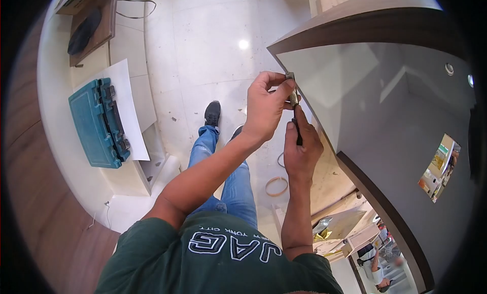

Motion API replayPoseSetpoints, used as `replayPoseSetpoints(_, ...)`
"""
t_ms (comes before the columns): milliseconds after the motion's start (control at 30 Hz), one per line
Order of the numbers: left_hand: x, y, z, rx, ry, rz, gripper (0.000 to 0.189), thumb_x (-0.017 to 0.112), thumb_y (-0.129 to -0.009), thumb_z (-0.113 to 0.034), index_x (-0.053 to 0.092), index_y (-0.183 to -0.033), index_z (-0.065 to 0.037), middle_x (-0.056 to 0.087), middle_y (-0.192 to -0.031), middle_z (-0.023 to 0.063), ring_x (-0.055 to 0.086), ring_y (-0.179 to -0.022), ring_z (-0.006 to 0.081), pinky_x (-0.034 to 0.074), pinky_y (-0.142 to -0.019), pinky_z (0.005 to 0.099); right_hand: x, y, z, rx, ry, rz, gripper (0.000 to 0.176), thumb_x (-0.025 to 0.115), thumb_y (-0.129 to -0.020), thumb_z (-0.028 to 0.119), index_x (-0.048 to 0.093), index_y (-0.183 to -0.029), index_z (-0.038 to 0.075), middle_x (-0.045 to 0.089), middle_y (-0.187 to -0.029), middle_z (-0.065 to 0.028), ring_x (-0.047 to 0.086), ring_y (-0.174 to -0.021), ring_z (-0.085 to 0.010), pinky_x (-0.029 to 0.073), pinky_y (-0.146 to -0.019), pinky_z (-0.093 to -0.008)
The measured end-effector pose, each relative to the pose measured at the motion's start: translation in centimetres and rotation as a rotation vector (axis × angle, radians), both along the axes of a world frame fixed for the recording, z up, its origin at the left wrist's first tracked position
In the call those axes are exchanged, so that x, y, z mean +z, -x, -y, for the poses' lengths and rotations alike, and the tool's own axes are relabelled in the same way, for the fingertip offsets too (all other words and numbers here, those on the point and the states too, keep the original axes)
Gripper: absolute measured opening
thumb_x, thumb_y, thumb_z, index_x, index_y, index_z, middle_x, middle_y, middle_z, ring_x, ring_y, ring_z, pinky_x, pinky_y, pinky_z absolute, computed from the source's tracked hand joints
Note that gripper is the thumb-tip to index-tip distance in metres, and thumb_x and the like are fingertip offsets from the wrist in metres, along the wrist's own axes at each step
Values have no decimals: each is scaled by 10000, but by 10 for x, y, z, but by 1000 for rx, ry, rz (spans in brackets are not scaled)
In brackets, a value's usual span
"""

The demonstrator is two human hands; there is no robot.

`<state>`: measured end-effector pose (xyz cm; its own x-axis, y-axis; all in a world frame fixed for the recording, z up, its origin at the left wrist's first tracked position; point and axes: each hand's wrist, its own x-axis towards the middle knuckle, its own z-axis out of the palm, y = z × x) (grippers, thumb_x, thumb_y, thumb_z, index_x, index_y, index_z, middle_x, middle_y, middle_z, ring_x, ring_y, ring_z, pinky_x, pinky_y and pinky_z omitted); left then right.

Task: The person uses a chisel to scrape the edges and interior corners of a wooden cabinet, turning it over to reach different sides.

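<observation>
Holding dark tool (298, 133) in right hand (304, 149), fingers closed round handle, tip near metal piece (291, 76). Pinching that in left hand (266, 105), thumb on it, beside grey panel (327, 83). Farther left: teal case (94, 126).

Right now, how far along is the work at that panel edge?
Looks done: the gray panel is up. In hand: the left hand pinches a metal fitting at its edge; the right hand holds a black-handled tool up to it. Remaining, probably: securing the fitting; fingers hide any fastening.
</observation>
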<state>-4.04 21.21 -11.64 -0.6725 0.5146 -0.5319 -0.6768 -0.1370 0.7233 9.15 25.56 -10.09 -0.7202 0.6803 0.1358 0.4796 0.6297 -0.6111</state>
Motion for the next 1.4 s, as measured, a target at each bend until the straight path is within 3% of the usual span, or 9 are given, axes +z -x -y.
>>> replayPoseSetpoints(67,0,0,-2,14,-23,56,317,730,-989,-165,616,-1146,86,687,-1077,157,738,-901,224,642,-793,365,0,-1,0,12,-33,-12,401,690,-937,55,705,-1338,70,638,-724,-70,612,-639,-219,507,-584,-357)
replayPoseSetpoints(167,0,3,-3,5,-45,107,291,719,-993,-159,635,-1114,93,704,-1001,147,740,-881,236,637,-817,374,2,1,-3,4,29,41,415,695,-929,53,706,-1342,85,642,-725,-72,621,-637,-218,516,-588,-360)
replayPoseSetpoints(1000,-10,7,0,2,-79,108,245,724,-1001,-182,693,-1037,58,743,-914,133,741,-796,200,640,-781,356,-5,1,-8,63,6,3,419,684,-942,43,686,-1361,60,654,-743,-63,626,-660,-207,514,-593,-352)
replayPoseSetpoints(1300,-4,3,-2,20,-29,78,263,735,-993,-205,703,-1005,56,737,-899,124,728,-778,182,641,-735,333,-5,1,-9,62,31,8,429,688,-935,44,690,-1363,70,672,-761,-68,642,-683,-207,527,-616,-356)
replayPoseSetpoints(1400,-1,1,-3,47,9,36,261,727,-984,-189,712,-1001,71,723,-868,105,706,-731,149,614,-648,294,-5,-2,-12,70,50,15,434,692,-928,41,695,-1361,72,675,-761,-69,647,-685,-205,528,-614,-349)
